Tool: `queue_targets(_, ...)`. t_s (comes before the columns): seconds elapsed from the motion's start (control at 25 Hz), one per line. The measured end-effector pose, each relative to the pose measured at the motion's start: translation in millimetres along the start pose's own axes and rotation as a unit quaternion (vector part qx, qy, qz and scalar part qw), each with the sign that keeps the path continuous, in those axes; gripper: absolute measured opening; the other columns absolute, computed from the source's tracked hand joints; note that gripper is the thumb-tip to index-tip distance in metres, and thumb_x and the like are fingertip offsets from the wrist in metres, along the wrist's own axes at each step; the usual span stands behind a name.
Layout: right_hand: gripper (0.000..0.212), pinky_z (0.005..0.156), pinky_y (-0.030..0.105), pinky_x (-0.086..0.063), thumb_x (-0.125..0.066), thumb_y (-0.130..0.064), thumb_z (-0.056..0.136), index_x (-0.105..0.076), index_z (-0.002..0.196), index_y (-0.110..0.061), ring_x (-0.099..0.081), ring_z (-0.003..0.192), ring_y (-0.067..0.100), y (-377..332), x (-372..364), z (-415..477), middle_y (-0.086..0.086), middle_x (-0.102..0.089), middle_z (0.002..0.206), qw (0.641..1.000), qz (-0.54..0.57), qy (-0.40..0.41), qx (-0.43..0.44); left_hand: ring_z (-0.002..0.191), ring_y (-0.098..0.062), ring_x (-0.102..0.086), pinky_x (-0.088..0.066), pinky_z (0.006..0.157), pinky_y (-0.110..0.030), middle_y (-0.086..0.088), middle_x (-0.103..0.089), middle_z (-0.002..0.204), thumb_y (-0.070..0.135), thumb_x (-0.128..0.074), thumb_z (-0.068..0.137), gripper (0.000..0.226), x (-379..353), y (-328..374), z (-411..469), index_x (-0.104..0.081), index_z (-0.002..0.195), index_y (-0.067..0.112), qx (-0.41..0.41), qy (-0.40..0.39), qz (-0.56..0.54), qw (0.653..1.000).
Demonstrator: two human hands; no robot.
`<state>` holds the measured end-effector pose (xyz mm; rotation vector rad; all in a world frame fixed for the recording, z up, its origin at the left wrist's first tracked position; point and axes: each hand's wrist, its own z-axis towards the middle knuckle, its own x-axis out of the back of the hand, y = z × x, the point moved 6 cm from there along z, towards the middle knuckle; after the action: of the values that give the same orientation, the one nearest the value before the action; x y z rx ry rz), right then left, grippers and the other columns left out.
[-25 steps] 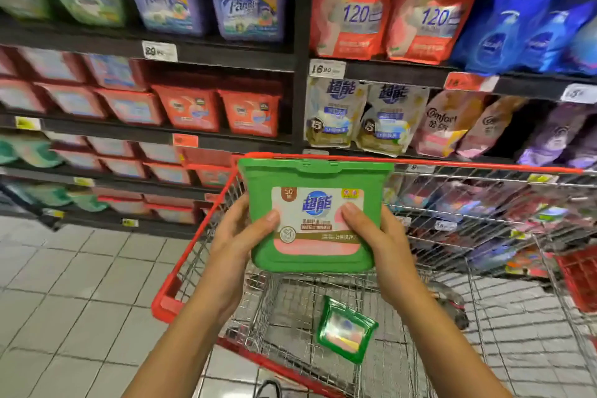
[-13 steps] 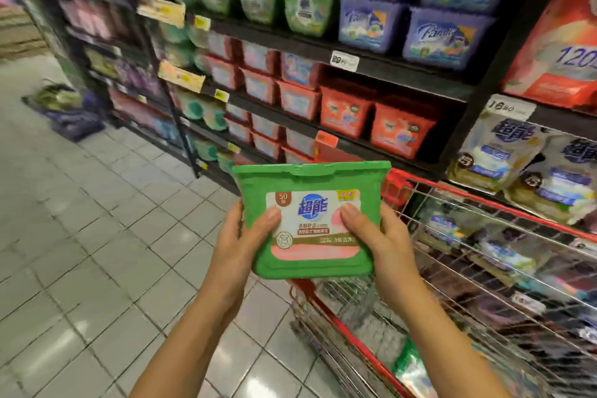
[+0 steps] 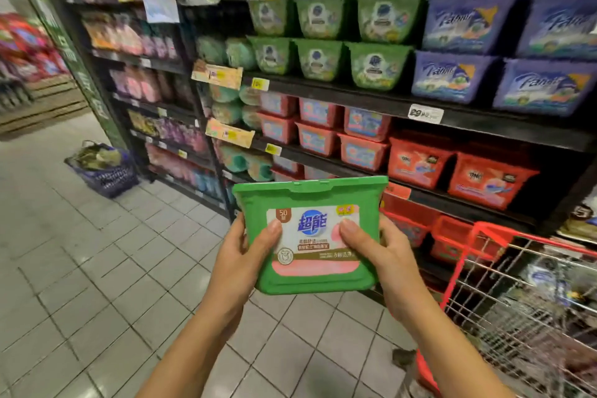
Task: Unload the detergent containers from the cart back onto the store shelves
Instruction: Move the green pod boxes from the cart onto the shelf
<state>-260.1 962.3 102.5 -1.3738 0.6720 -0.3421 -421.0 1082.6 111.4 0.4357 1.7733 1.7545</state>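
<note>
I hold a green detergent box (image 3: pixel 310 194) with a white and pink label upright in front of me, its label facing me. My left hand (image 3: pixel 240 257) grips its left side and my right hand (image 3: pixel 384 255) grips its right side, both thumbs on the label. The red wire cart (image 3: pixel 491 271) stands at the lower right, beside my right forearm. Black store shelves (image 3: pixel 339 100) rise ahead, carrying rows of matching green boxes (image 3: pixel 319 58), purple boxes (image 3: pixel 452 81) and red boxes (image 3: pixel 416 165).
A dark blue shopping basket (image 3: pixel 106 168) full of goods sits on the grey tiled floor at the left, against the shelf end. Yellow price tags (image 3: pixel 219 76) stick out from the shelf edges. Open floor lies to the left of my arms.
My view has swung left, away from the cart and along the shelves. The green box has left the cart and stays gripped in both hands at chest height.
</note>
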Motion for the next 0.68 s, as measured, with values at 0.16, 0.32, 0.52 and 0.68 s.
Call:
queue_targets(0.16,0.068,0.069,0.028,-0.058,-0.081,-0.042,0.056,-0.063,0.114,-0.013,-0.073,0.092,0.025,-21,-23,60,0.006,-0.075,0.105,1.000,-0.011,-0.002,0.026,0.088,-0.014,-0.073,-0.055,0.063,-0.018,0.000,-0.076,0.103,0.043,-0.067,0.067,0.056,16,23,71,-0.061,0.115,0.016,-0.025,-0.035,0.006,0.999)
queue_targets(0.32,0.066,0.066,0.022,-0.057,-0.082,-0.038,0.058,-0.061,0.115,-0.013,-0.073,0.092,0.019,-60,-36,142,0.003,-0.075,0.105,0.996,-0.030,-0.001,0.086,0.086,-0.016,-0.074,-0.055,0.062,-0.019,-0.001,-0.076,0.100,0.043,-0.065,0.069,0.052,16,56,168,-0.063,0.113,0.014,-0.054,-0.073,0.018,0.996)
queue_targets(0.52,0.074,0.082,0.031,-0.057,-0.081,-0.047,0.055,-0.058,0.120,-0.019,-0.070,0.101,0.017,-118,-54,256,-0.003,-0.073,0.110,0.985,-0.074,-0.011,0.153,0.084,-0.015,-0.074,-0.056,0.060,-0.019,0.000,-0.076,0.098,0.047,-0.067,0.065,0.053,15,110,290,-0.065,0.108,0.015,-0.103,-0.083,0.007,0.991)
queue_targets(0.68,0.081,0.082,0.018,-0.053,-0.087,-0.042,0.054,-0.053,0.126,-0.028,-0.066,0.107,0.008,-162,-77,332,-0.011,-0.070,0.117,0.963,-0.170,-0.086,0.190,0.088,-0.022,-0.074,-0.060,0.064,-0.028,-0.008,-0.075,0.102,0.046,-0.073,0.060,0.051,25,150,374,-0.070,0.103,0.018,-0.138,-0.074,-0.032,0.987)
